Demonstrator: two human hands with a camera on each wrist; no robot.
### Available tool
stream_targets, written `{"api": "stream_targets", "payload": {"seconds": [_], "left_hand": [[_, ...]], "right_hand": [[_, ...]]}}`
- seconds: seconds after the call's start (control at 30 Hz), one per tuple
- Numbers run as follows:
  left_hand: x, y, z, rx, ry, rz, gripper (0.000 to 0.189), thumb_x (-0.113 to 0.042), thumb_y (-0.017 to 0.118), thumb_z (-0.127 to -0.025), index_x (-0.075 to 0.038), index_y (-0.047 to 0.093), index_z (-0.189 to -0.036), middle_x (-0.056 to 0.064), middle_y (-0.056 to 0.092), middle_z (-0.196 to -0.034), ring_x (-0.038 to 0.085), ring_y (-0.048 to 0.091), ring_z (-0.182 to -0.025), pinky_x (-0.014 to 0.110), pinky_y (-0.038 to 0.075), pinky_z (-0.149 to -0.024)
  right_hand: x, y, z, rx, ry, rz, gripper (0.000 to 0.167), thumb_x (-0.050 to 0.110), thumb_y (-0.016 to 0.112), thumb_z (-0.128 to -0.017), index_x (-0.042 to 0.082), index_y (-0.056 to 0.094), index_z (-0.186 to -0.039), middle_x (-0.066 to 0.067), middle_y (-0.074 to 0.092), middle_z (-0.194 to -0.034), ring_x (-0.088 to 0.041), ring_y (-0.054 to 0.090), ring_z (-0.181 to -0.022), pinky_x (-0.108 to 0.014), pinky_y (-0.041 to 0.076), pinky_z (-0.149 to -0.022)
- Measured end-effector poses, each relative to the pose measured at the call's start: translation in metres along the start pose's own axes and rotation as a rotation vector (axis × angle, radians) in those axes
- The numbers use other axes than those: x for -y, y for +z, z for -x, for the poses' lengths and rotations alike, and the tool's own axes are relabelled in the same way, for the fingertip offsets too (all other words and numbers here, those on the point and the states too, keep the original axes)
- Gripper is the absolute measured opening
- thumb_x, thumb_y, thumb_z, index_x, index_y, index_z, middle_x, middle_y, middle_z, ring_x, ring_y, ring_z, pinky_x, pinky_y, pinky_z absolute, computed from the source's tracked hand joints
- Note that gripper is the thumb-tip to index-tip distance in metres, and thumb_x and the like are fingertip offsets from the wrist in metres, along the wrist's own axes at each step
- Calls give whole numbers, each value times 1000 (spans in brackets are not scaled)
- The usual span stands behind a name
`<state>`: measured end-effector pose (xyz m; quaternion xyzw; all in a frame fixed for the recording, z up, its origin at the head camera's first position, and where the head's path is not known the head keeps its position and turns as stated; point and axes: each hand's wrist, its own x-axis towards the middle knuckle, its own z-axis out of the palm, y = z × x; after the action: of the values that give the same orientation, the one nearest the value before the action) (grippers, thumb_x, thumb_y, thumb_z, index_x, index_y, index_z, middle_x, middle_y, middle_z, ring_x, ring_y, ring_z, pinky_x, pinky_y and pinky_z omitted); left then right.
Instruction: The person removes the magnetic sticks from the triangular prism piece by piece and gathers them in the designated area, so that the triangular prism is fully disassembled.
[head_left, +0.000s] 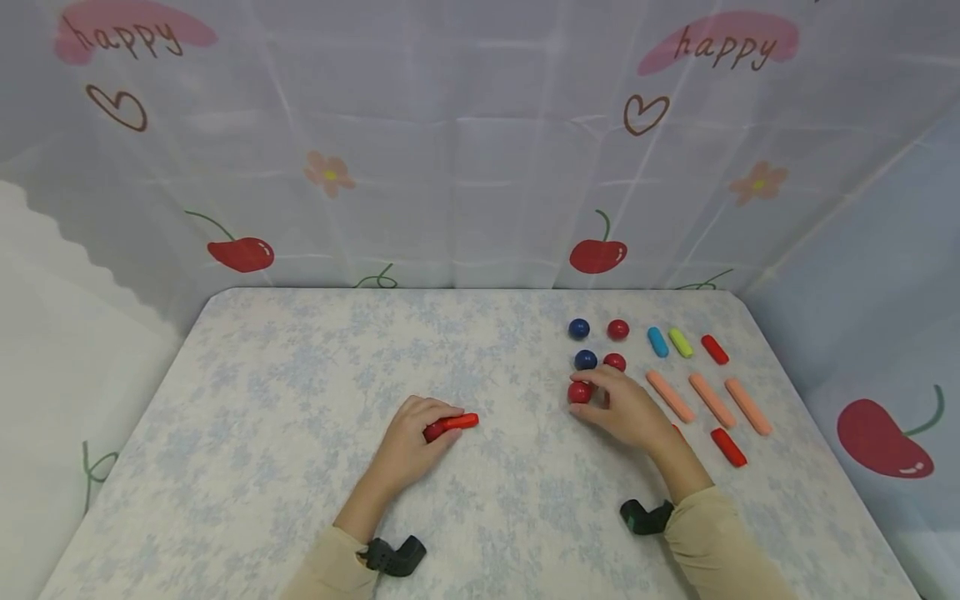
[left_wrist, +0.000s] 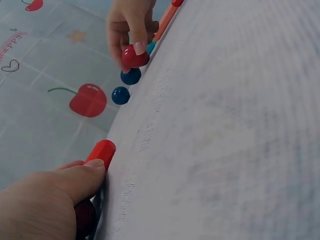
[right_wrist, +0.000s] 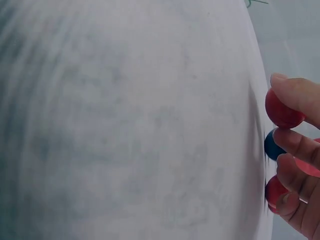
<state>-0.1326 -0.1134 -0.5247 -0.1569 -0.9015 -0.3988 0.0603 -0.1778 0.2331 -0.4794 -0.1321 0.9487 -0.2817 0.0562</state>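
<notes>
My left hand (head_left: 412,442) is low over the middle of the table, its thumb and fingers gripping a short red stick (head_left: 462,422). A red ball (head_left: 432,431) shows beside that stick under the same fingers, dark in the left wrist view. Over on the right side, my right hand (head_left: 626,410) pinches another red ball (right_wrist: 283,111) between thumb and fingertip. Just beyond it are two blue balls (head_left: 579,329) and two more red balls (head_left: 618,330), the nearer ones partly covered by the right fingers in the head view.
Right of the balls lie a blue stick (head_left: 657,342), a yellow-green stick (head_left: 681,342) and a red stick (head_left: 715,349). Three longer orange sticks (head_left: 712,400) lie nearer, with another red stick (head_left: 728,447) below. A printed curtain (head_left: 465,150) hangs behind the table (head_left: 262,400).
</notes>
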Motion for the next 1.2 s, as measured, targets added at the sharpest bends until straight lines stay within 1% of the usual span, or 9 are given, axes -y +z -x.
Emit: {"api": "stream_targets", "payload": {"seconds": [0.23,0.37,0.5,0.67,0.73,0.8,0.93,1.1,1.2], "left_hand": [[-2,-6,0,42,-39,43,31,-26,78,-87,-27,73,-117,-16,67,-113,6,52,-103,30,49,-82],[-3,-12,2,80,-83,59,36,-28,78,-86,-28,70,-122,-16,64,-119,7,54,-109,33,51,-89],[-2,-21,5,104,-130,69,41,-30,80,-85,-27,68,-125,-15,61,-124,10,56,-118,39,50,-98],[-1,-33,11,113,-159,70,47,-33,81,-84,-27,66,-128,-14,59,-127,13,56,-122,43,48,-103],[1,-36,13,114,-168,64,50,-35,81,-83,-27,64,-129,-14,59,-127,13,56,-123,44,48,-103],[2,-37,15,109,-177,60,51,-36,81,-82,-27,64,-129,-14,60,-126,13,57,-121,42,48,-102],[7,-35,16,83,-178,51,48,-37,81,-82,-26,66,-126,-13,62,-121,8,59,-112,38,52,-96],[10,-33,16,73,-151,35,42,-36,80,-84,-25,67,-122,-14,64,-115,4,59,-105,34,53,-92],[9,-31,16,66,-139,18,41,-35,79,-85,-24,67,-123,-13,65,-116,3,60,-105,33,54,-92]], "right_hand": [[-7,0,2,-2,31,13,49,31,77,-88,20,63,-133,-7,62,-114,-20,55,-92,-37,48,-78],[-7,0,2,2,33,17,48,30,77,-88,20,63,-132,-9,60,-119,-21,56,-95,-38,49,-81],[-6,-1,3,7,37,13,49,31,77,-87,19,63,-132,-9,58,-120,-20,54,-90,-35,47,-76],[-4,-3,3,16,38,7,52,34,77,-87,20,61,-135,-7,54,-124,-18,51,-83,-31,44,-70],[-4,-4,3,7,25,0,53,34,77,-87,20,60,-135,-6,52,-125,-18,50,-79,-30,43,-67],[-3,-4,1,-8,15,-6,54,35,77,-87,21,59,-136,-4,51,-127,-17,50,-80,-29,43,-67],[3,-4,-4,-29,-18,-18,54,35,77,-87,20,59,-136,-3,52,-126,-19,51,-84,-30,44,-69],[23,-1,-11,-61,-95,-4,50,34,78,-87,17,62,-132,-4,56,-123,-21,57,-96,-36,50,-79],[40,7,-15,-53,-142,-6,47,33,78,-86,16,64,-129,-5,58,-120,-22,58,-93,-36,51,-79]]}}
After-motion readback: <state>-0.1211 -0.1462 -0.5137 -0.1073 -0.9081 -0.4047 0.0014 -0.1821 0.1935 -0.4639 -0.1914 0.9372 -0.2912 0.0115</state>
